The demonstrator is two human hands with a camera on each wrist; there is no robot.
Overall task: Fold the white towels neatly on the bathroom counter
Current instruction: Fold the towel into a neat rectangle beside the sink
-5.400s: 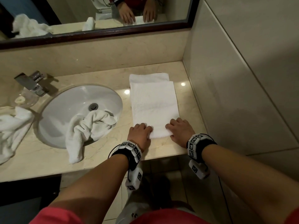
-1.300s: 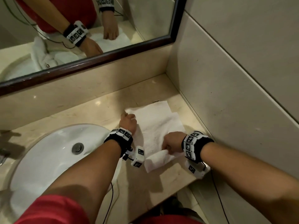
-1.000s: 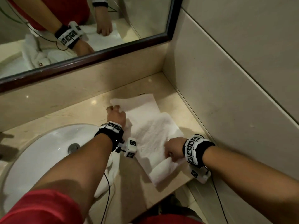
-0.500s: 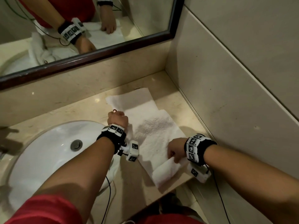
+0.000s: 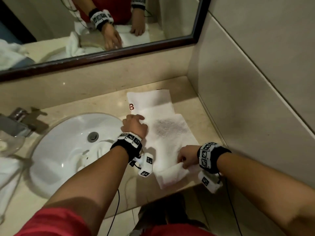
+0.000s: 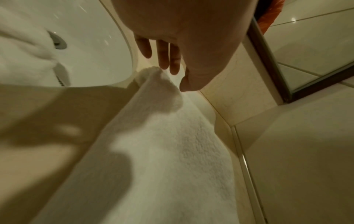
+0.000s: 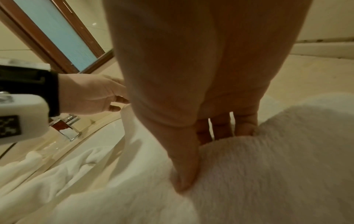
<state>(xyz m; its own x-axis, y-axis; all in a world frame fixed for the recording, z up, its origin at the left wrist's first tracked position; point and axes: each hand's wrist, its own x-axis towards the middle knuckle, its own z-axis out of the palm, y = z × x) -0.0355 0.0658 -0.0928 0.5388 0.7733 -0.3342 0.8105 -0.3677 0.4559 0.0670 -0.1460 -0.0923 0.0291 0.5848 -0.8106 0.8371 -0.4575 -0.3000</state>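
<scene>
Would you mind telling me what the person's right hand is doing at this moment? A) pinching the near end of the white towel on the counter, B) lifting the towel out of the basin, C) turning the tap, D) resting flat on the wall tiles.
A: the right hand has its thumb and fingers curled round the near end of the white towel, which is raised into a fold near the counter edge.

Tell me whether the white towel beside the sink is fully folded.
Partly folded: white towel shows stepped layers, and the right hand pinches its near edge.
</scene>
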